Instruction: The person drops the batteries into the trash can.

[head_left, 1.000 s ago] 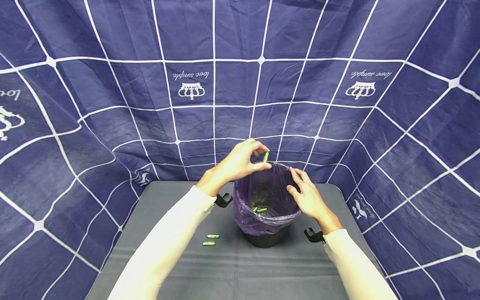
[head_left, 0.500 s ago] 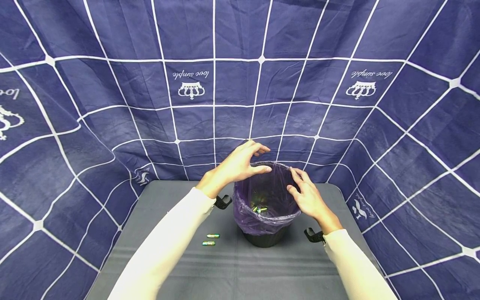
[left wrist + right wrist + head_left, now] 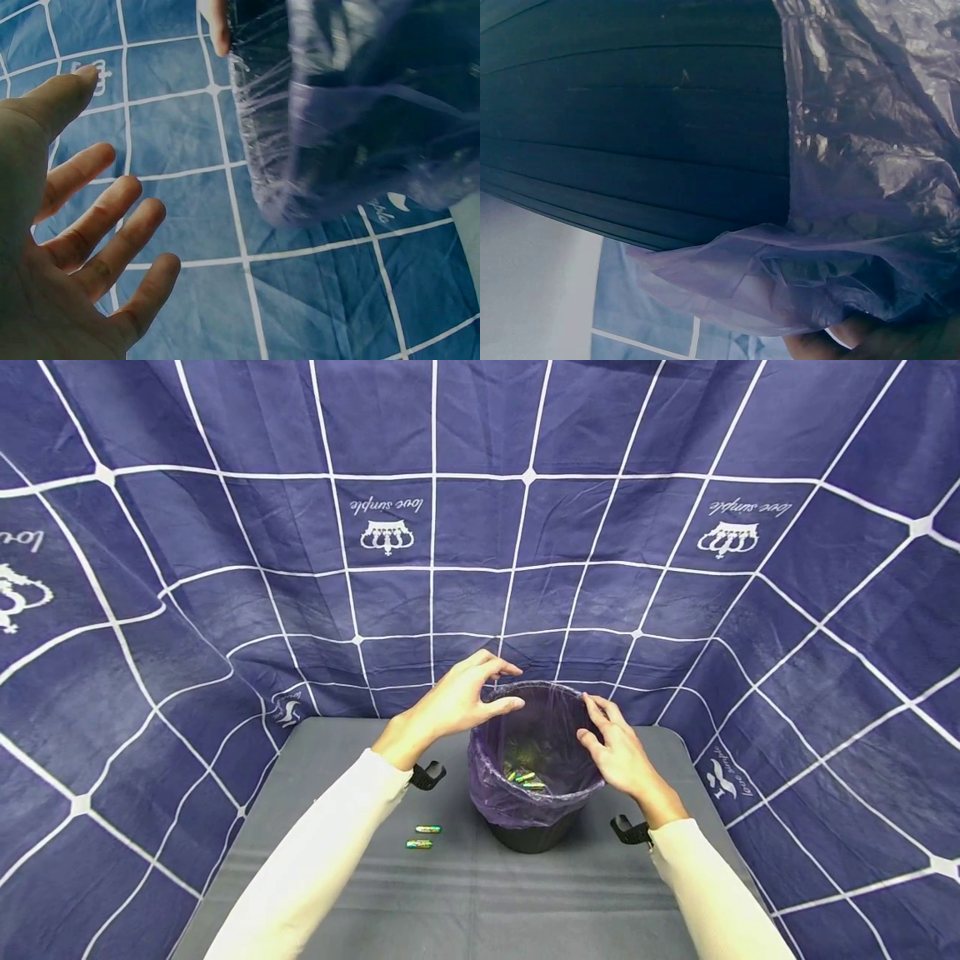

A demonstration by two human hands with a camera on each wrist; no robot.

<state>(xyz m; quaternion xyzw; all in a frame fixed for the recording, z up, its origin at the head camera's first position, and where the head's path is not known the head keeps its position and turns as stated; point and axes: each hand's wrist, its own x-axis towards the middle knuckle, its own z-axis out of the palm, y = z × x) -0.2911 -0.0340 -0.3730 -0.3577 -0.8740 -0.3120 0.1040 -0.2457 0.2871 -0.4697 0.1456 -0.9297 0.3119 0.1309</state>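
A black trash can lined with a purple plastic bag stands on the grey table. Several green-and-gold batteries lie at the bottom inside it. My left hand hovers at the can's left rear rim with nothing in it, thumb and fingers spread apart. In the left wrist view, its palm and extended fingers show beside the bag. My right hand holds the can's right rim, thumb toward the inside; in the right wrist view the bag partly covers its fingers. Two more batteries lie on the table left of the can.
Blue cloth with white grid lines hangs behind the table and along both sides. A black strap mount sits on the left wrist, and another strap mount on the right.
My left hand has let go of a battery, which has dropped into the can with the others. That hand has then moved slightly left. The right hand stays at the rim.
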